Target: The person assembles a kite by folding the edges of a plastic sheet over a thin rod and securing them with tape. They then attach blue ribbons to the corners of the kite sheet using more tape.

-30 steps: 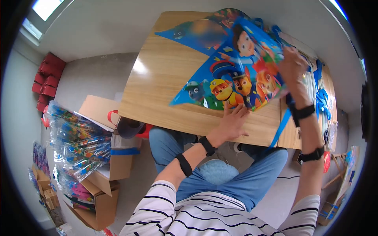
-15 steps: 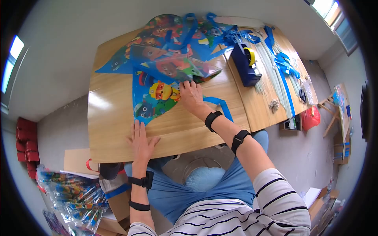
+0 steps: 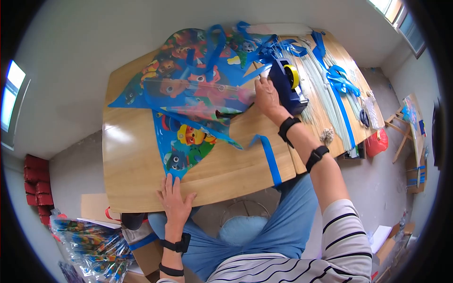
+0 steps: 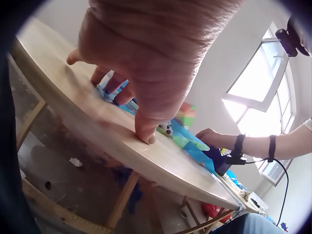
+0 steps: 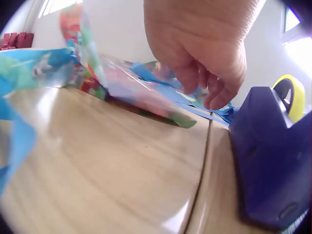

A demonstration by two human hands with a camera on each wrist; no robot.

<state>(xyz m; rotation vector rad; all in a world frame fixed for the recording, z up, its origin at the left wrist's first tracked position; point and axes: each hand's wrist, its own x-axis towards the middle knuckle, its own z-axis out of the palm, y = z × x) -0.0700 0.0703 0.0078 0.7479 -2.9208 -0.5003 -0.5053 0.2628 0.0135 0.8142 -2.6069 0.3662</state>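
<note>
A printed blue plastic sheet with cartoon dogs (image 3: pixel 193 134) lies partly folded over on the table. My left hand (image 3: pixel 177 203) has spread fingers, their tips resting on its near pointed corner; the left wrist view shows this hand (image 4: pixel 141 58) close above the wood. Beside the dark blue tape dispenser (image 3: pixel 283 85), at its left, is my right hand (image 3: pixel 267 98). In the right wrist view that hand (image 5: pixel 200 48) hangs with loosely curled fingers and nothing visible in them, the dispenser (image 5: pixel 270 161) to its right. Whether it touches the dispenser I cannot tell.
Blue ribbons (image 3: pixel 339 80) and pale thin rods (image 3: pixel 325 89) cover the table's right part, with scissors (image 3: pixel 364 118) near its edge. A loose blue strap (image 3: pixel 270 160) runs over the front edge. Plastic-wrapped packs (image 3: pixel 92 245) stand in boxes at lower left.
My right hand has left the sheet and moved right to the dispenser. The raised part of the sheet has dropped lower. My left hand stays by the near corner.
</note>
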